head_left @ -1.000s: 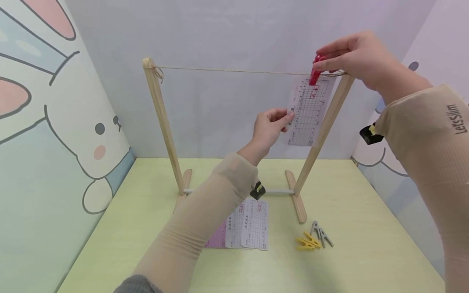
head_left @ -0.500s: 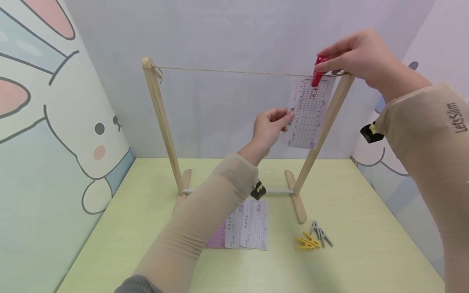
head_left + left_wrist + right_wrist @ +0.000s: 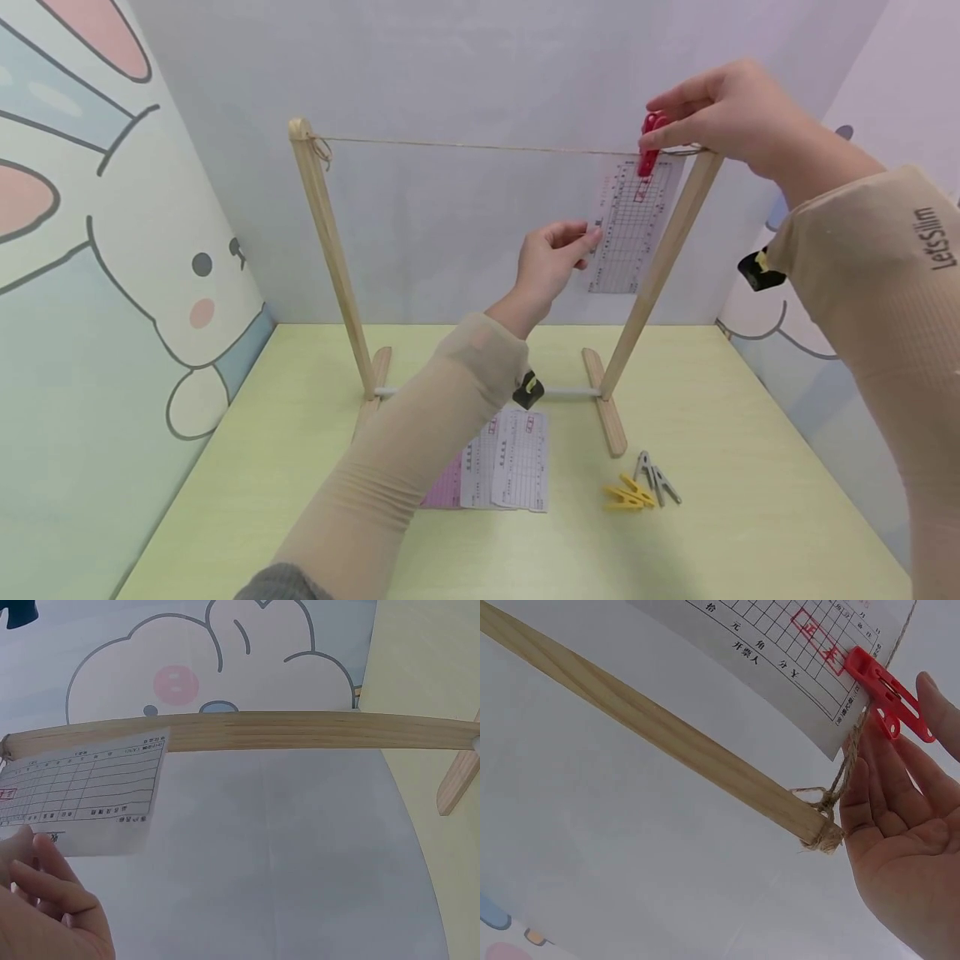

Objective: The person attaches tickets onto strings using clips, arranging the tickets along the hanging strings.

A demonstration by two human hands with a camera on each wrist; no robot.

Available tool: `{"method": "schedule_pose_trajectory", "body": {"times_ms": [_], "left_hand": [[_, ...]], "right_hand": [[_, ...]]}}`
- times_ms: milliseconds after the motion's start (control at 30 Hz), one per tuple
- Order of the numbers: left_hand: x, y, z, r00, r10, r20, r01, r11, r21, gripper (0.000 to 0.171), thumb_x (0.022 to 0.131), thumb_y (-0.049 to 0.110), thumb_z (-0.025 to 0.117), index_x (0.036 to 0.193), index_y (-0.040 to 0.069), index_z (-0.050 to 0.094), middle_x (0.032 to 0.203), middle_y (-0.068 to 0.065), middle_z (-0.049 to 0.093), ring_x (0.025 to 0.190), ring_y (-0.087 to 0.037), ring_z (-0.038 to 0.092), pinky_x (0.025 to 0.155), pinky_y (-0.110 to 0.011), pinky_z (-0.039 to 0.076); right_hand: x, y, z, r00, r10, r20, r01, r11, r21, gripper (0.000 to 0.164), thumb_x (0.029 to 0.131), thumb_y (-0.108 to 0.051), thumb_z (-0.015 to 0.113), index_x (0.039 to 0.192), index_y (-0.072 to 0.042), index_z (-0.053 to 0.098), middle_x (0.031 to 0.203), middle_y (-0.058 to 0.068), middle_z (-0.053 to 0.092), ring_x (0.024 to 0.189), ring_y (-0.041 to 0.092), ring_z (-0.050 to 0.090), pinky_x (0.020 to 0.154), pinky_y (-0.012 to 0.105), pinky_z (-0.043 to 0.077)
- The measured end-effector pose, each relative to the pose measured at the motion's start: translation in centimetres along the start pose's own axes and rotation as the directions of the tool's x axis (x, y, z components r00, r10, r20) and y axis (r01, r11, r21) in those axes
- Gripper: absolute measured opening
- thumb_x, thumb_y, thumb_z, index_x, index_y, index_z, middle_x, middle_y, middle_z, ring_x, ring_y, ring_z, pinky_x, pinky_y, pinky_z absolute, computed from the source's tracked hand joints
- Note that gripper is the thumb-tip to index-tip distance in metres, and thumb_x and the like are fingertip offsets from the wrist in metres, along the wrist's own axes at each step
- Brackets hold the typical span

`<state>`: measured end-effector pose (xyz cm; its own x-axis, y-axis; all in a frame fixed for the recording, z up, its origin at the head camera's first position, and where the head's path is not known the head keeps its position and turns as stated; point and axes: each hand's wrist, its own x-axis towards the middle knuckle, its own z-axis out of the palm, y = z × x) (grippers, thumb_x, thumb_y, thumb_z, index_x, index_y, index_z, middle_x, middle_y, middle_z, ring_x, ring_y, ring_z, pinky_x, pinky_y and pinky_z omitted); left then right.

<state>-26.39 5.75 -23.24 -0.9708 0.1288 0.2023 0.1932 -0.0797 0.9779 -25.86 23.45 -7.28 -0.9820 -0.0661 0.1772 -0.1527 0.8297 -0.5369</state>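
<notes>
A printed white receipt slip point(image 3: 626, 233) hangs from the twine point(image 3: 465, 147) near the right post. A red clothespin point(image 3: 648, 148) sits at its top edge, where paper and twine meet. My right hand point(image 3: 738, 117) holds the clothespin between thumb and fingers. In the right wrist view, the clothespin's point(image 3: 885, 686) nose lies over the slip's printed corner, and the fingers reach behind the twine. Lower down, my left hand point(image 3: 551, 254) pinches the slip's left edge. The left wrist view shows that hand's fingers point(image 3: 60, 877) at the edge of the slip point(image 3: 82, 787).
The wooden frame's left post point(image 3: 330, 258) and right post point(image 3: 667, 258) stand on the table point(image 3: 720, 400). Several slips point(image 3: 521, 458), white and pink, lie overlapping under my left forearm. Yellow clothespins point(image 3: 630, 493) and grey clothespins point(image 3: 657, 479) lie at the front right.
The slip's bottom edge has swung slightly, dipping and then rising back. The clothespin shifted a little to the right. Both hands stay nearly in place.
</notes>
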Motion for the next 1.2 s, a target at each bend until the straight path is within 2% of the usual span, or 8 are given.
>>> {"method": "schedule_pose_trajectory", "body": {"times_ms": [133, 233, 433, 533, 633, 767, 967, 1200], "left_hand": [[0.0, 0.0, -0.1, 1.0, -0.006, -0.002, 0.006, 1.0, 0.005, 0.026, 0.093, 0.022, 0.071, 0.114, 0.007, 0.071, 0.105, -0.005, 0.073, 0.066, -0.008, 0.058, 0.073, -0.021, 0.052], [-0.1, 0.0, -0.2, 1.0, -0.004, 0.0, 0.004, 1.0, 0.001, 0.027, 0.093, 0.024, 0.07, 0.115, 0.008, 0.071, 0.106, -0.004, 0.073, 0.068, -0.008, 0.058, 0.076, -0.022, 0.053], [-0.1, -0.2, -0.7, 1.0, -0.008, -0.012, 0.008, 1.0, 0.013, 0.027, 0.093, 0.029, 0.07, 0.116, 0.013, 0.071, 0.107, 0.0, 0.072, 0.072, -0.011, 0.06, 0.058, -0.018, 0.042], [-0.2, -0.2, -1.2, 1.0, -0.008, -0.029, 0.009, 0.999, 0.034, 0.026, 0.094, 0.03, 0.069, 0.115, 0.016, 0.071, 0.105, 0.002, 0.071, 0.076, -0.014, 0.061, 0.053, -0.018, 0.036], [-0.3, -0.2, -1.6, 0.999, -0.004, -0.043, 0.006, 0.999, 0.047, 0.025, 0.094, 0.031, 0.069, 0.115, 0.018, 0.071, 0.104, 0.004, 0.071, 0.079, -0.017, 0.063, 0.051, -0.019, 0.035], [-0.8, -0.3, -2.4, 0.999, -0.001, -0.046, 0.004, 0.998, 0.057, 0.026, 0.093, 0.033, 0.07, 0.115, 0.019, 0.071, 0.105, 0.005, 0.069, 0.08, -0.019, 0.063, 0.051, -0.02, 0.036], [-1.8, -0.7, -3.6, 0.999, -0.005, -0.041, 0.008, 0.997, 0.071, 0.026, 0.093, 0.034, 0.069, 0.114, 0.019, 0.071, 0.106, 0.004, 0.067, 0.083, -0.022, 0.064, 0.052, -0.02, 0.038], [-3.2, -2.0, -5.1, 0.999, -0.034, -0.024, 0.035, 0.997, 0.063, 0.028, 0.094, 0.034, 0.069, 0.115, 0.017, 0.071, 0.109, 0.001, 0.067, 0.073, -0.01, 0.061, 0.049, -0.021, 0.035]], "right_hand": [[0.1, 0.0, -0.1, 1.0, 0.002, 0.005, -0.002, 1.0, 0.016, 0.061, 0.094, -0.042, 0.064, 0.148, -0.02, 0.048, 0.094, -0.022, 0.058, 0.103, 0.018, 0.048, 0.116, 0.051, 0.033], [0.0, 0.2, -0.1, 1.0, 0.001, -0.008, -0.001, 1.0, 0.028, 0.061, 0.093, -0.044, 0.065, 0.148, -0.022, 0.048, 0.108, -0.016, 0.06, 0.107, 0.019, 0.046, 0.118, 0.053, 0.03], [-0.1, 0.8, -0.5, 0.996, 0.016, -0.082, -0.001, 0.984, 0.18, 0.058, 0.088, -0.045, 0.069, 0.141, -0.026, 0.056, 0.116, -0.016, 0.059, 0.113, 0.011, 0.042, 0.123, 0.045, 0.023], [-0.5, 1.0, -0.6, 0.989, 0.021, -0.146, 0.024, 0.954, 0.299, 0.054, 0.086, -0.041, 0.073, 0.136, -0.025, 0.061, 0.109, -0.02, 0.06, 0.109, 0.005, 0.043, 0.12, 0.032, 0.027], [-1.1, 1.3, -0.3, 0.979, 0.019, -0.204, 0.062, 0.921, 0.384, 0.05, 0.085, -0.037, 0.076, 0.131, -0.021, 0.065, 0.102, -0.02, 0.062, 0.103, 0.003, 0.046, 0.103, 0.016, 0.038], [-1.9, 1.6, 0.8, 0.965, 0.014, -0.263, 0.112, 0.88, 0.461, 0.049, 0.083, -0.035, 0.079, 0.128, -0.018, 0.068, 0.098, -0.017, 0.065, 0.097, 0.004, 0.051, 0.081, 0.011, 0.043], [-2.9, 2.5, 2.4, 0.942, 0.005, -0.335, 0.185, 0.826, 0.532, 0.04, 0.085, -0.028, 0.078, 0.123, -0.015, 0.07, 0.099, -0.013, 0.066, 0.091, 0.005, 0.056, 0.08, 0.007, 0.045], [-4.4, 4.1, 3.8, 0.918, 0.032, -0.396, 0.244, 0.741, 0.626, 0.039, 0.081, -0.023, 0.082, 0.117, -0.011, 0.073, 0.099, -0.009, 0.071, 0.091, 0.006, 0.062, 0.081, 0.006, 0.048]]}}
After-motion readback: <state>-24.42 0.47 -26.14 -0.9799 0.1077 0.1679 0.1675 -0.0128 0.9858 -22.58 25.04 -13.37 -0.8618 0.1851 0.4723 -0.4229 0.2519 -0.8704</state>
